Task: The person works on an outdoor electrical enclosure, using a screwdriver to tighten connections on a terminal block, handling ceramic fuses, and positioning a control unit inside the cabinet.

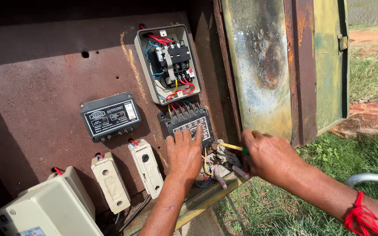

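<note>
My left hand [183, 155] lies flat against the lower edge of a small black relay unit [188, 123] mounted on the rusty panel, fingers spread over its front. My right hand [265, 155] grips a screwdriver [230, 147] with a yellow shaft and green collar, its tip pointing left toward the black unit's lower right corner. Loose coloured wires [206, 172] hang below the unit between both hands. Above it sits an open grey starter box [168, 63] with red, blue and yellow wires.
A black control unit [110, 116] and two cream fuse carriers [110, 181] [146, 167] are fixed left of my hands. A cream switch box [44, 207] sits at bottom left. The rusty cabinet door [281, 65] stands open on the right, with grass beyond.
</note>
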